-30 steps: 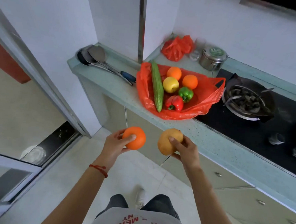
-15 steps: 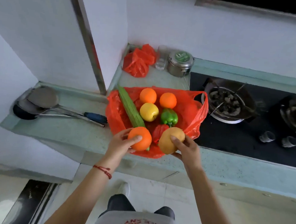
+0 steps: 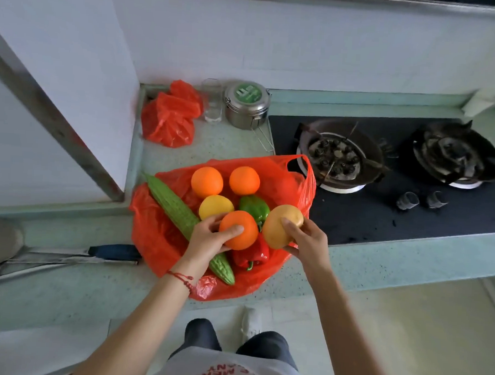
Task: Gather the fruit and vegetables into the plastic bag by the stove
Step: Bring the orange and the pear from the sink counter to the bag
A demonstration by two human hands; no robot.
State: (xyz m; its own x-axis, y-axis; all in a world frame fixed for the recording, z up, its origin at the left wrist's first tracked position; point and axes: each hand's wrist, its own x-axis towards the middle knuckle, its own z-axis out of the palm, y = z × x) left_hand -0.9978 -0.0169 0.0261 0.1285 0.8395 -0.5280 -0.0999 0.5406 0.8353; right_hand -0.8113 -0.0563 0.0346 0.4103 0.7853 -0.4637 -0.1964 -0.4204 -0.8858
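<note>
An open red plastic bag (image 3: 152,228) lies on the counter left of the stove. In it are two oranges (image 3: 206,181) (image 3: 244,180), a yellow apple (image 3: 214,206), a green pepper (image 3: 254,207), a red pepper (image 3: 253,253) and a long green bitter gourd (image 3: 176,209). My left hand (image 3: 206,236) grips a third orange (image 3: 238,230) over the bag's middle. My right hand (image 3: 306,239) holds a yellow-brown potato (image 3: 279,223) above the bag's right side.
A black gas stove (image 3: 383,200) with two burners fills the counter to the right. At the back stand a crumpled red bag (image 3: 169,117), a glass (image 3: 212,102) and a steel lidded tin (image 3: 246,104). Ladles (image 3: 65,256) lie on the counter at left.
Both hands have carried the orange and the potato forward from in front of the counter to above the open bag. The view has swung to face the counter squarely.
</note>
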